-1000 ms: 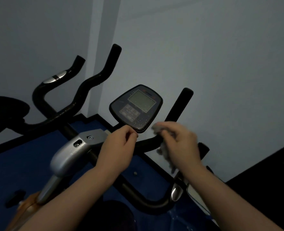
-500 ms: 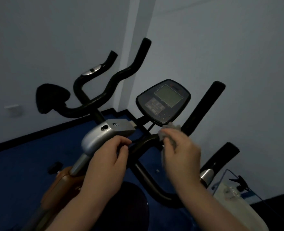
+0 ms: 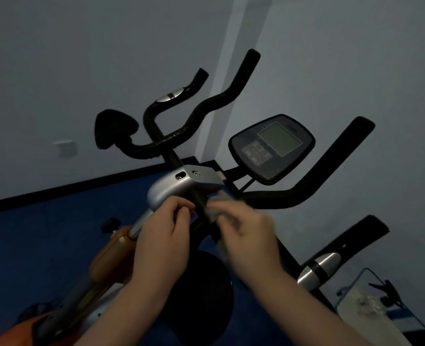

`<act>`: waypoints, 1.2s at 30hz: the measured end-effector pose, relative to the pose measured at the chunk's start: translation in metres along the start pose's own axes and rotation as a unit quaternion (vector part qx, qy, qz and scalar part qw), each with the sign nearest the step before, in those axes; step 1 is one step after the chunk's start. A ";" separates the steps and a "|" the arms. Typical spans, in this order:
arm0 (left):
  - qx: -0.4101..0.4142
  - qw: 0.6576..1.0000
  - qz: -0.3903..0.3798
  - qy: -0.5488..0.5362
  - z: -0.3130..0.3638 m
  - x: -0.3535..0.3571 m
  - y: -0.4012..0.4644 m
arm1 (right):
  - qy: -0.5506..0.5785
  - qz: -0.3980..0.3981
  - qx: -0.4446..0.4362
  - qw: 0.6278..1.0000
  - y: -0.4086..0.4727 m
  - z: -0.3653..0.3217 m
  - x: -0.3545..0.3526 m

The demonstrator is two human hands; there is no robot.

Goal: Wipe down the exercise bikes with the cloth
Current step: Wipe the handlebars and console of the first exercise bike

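Grey cloth, blurred, pinched by right hand; left hand fingers curled, contents hidden.

Blue floor, dim light, black skirting along wall foot. Standing on it: near exercise bike with orange-and-silver frame, second exercise bike just behind toward corner. Lower right: pale box-like object, black clip on edge; base contact hidden.
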State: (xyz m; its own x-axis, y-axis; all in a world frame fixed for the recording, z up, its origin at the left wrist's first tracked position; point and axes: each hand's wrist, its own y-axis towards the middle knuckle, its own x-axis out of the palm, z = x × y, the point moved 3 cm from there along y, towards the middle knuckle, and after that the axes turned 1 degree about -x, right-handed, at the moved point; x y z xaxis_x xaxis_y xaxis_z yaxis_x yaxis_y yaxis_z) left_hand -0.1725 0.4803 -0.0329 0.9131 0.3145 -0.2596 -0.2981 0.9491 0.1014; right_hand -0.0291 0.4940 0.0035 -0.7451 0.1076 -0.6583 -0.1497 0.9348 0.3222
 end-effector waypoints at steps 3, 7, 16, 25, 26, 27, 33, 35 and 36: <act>-0.002 1.000 0.007 -0.006 0.001 -0.001 -0.001 | 0.011 -0.118 0.015 0.993 0.001 -0.004 0.008; -0.008 1.000 0.006 -0.018 -0.001 -0.001 -0.001 | 0.087 -0.283 0.047 0.954 0.003 -0.009 -0.008; -0.028 0.999 0.003 -0.031 -0.008 -0.004 -0.006 | -0.137 -0.231 -0.069 0.961 0.058 -0.026 -0.006; -0.027 0.999 -0.012 -0.018 -0.015 -0.006 -0.012 | -0.188 -0.229 -0.096 0.950 0.059 -0.014 -0.010; -0.026 0.999 -0.013 -0.020 -0.015 -0.006 -0.012 | -0.199 -0.220 -0.086 0.951 0.059 -0.013 -0.006; -0.024 0.999 -0.013 -0.019 -0.014 -0.006 -0.012 | -0.214 -0.208 -0.077 0.951 0.061 -0.012 0.001; -0.012 1.000 -0.016 -0.010 -0.014 -0.007 -0.013 | -0.227 -0.136 -0.045 0.963 0.080 -0.014 0.023; -0.009 1.000 -0.017 -0.007 -0.014 -0.006 -0.012 | -0.237 -0.169 -0.040 0.956 0.080 -0.011 0.015; -0.008 1.000 -0.020 -0.007 -0.014 -0.006 -0.012 | -0.237 -0.201 -0.034 0.950 0.080 -0.009 0.012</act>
State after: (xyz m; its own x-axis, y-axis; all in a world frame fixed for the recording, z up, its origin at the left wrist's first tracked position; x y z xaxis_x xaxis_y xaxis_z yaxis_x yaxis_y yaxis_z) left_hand -0.1787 0.4667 -0.0464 0.9280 0.2769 -0.2492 -0.2664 0.9609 0.0759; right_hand -0.0558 0.5669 0.0281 -0.2440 -0.0981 -0.9648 -0.4142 0.9101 0.0122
